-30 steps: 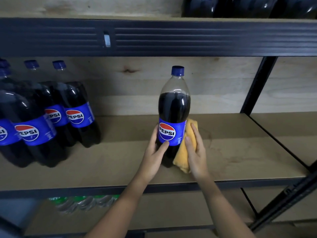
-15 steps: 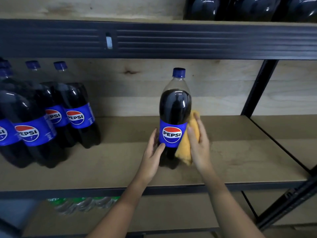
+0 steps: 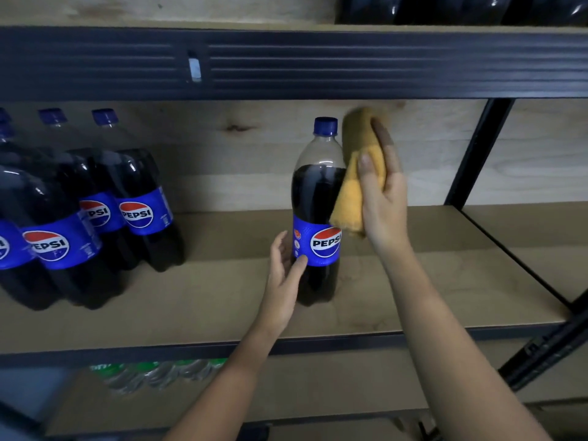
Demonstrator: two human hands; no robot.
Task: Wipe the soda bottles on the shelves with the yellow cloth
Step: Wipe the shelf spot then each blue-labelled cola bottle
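A tall Pepsi bottle (image 3: 319,198) with a blue cap stands upright in the middle of the wooden shelf (image 3: 413,281). My left hand (image 3: 284,275) grips its lower left side at the blue label, thumb on the front. My right hand (image 3: 381,192) holds the yellow cloth (image 3: 356,183) against the bottle's upper right side, from beside the cap down to the top of the label. The cloth is wrapped under my fingers and thumb.
Several more Pepsi bottles (image 3: 95,205) stand grouped at the shelf's left end. A dark metal beam (image 3: 318,62) runs overhead with dark bottles (image 3: 461,9) on the shelf above. Green-capped bottles (image 3: 152,374) lie on the shelf below. A black upright post (image 3: 477,151) stands at right.
My right hand has slid the yellow cloth up the bottle's right side, from the label level to the neck. My left hand stays at the bottle's lower left.
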